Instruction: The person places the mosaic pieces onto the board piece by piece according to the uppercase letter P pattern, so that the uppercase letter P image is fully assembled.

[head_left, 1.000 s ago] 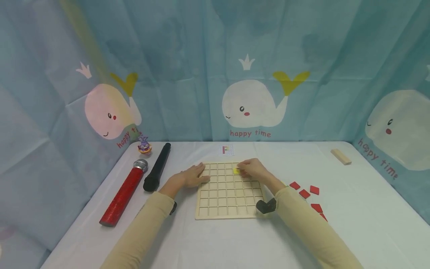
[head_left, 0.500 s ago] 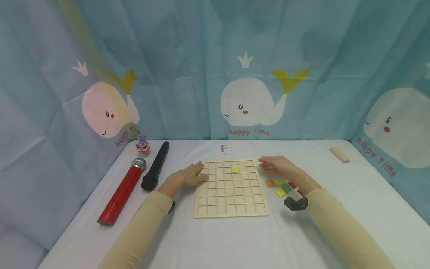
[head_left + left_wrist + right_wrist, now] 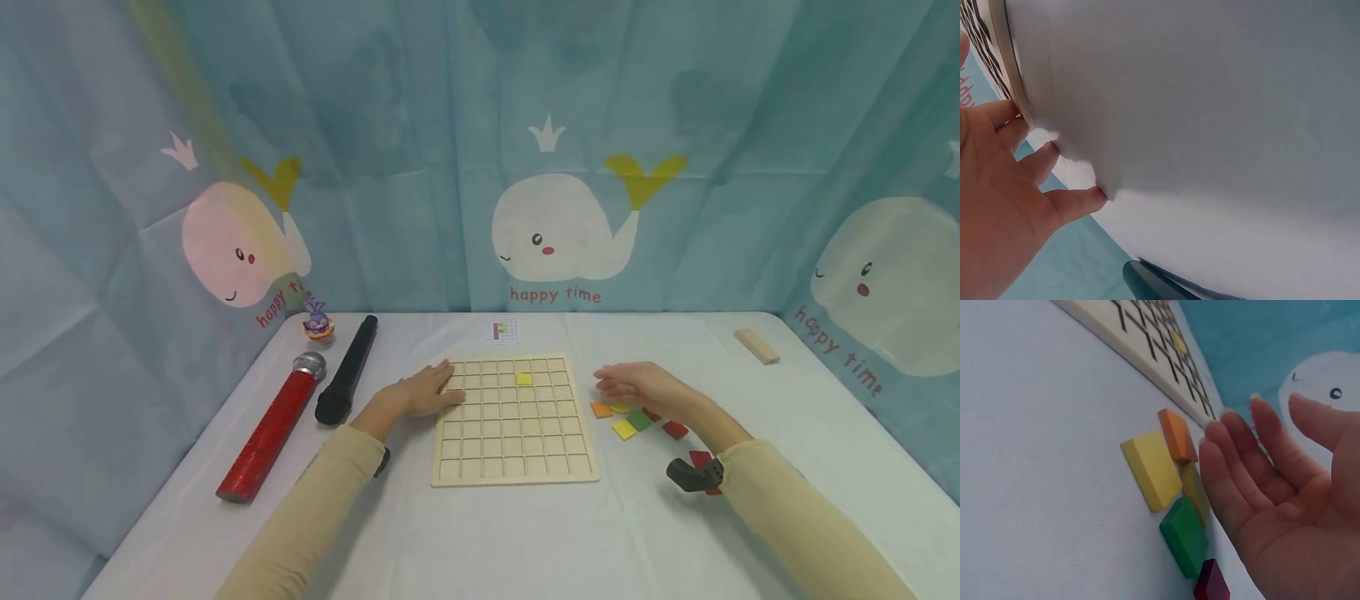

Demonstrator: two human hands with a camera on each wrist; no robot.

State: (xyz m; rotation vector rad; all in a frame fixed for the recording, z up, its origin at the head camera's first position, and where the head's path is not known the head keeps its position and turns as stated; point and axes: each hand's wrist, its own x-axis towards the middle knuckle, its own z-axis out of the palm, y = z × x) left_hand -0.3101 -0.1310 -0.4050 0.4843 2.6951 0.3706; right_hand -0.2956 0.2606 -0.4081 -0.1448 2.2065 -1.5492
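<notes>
A pale wooden grid board [image 3: 513, 446] lies on the white table, with one yellow tile [image 3: 524, 379] in a cell near its far side. My left hand [image 3: 427, 392] rests at the board's far left edge, thumb over the grid, other fingers spread on the cloth in the left wrist view. To the right of the board, my right hand [image 3: 648, 390] hovers with loosely bent fingers and holds nothing. Below it are an orange tile [image 3: 1177, 436], a yellow tile [image 3: 1150, 470], another yellow tile partly behind, and a green tile [image 3: 1184, 537]. Red tiles [image 3: 676, 429] lie farther right, partly hidden by the arm.
A small printed card [image 3: 501, 332] lies behind the board. On the left are a red microphone [image 3: 270, 433], a black microphone [image 3: 348, 375] and a purple rabbit-like toy [image 3: 318, 323]. A wooden block [image 3: 757, 346] sits at the back right. A whale-print curtain [image 3: 420, 167] surrounds the table.
My right hand let go of the yellow tile in its cell and moved right, off the board, to above the loose tiles. My left hand stayed in place.
</notes>
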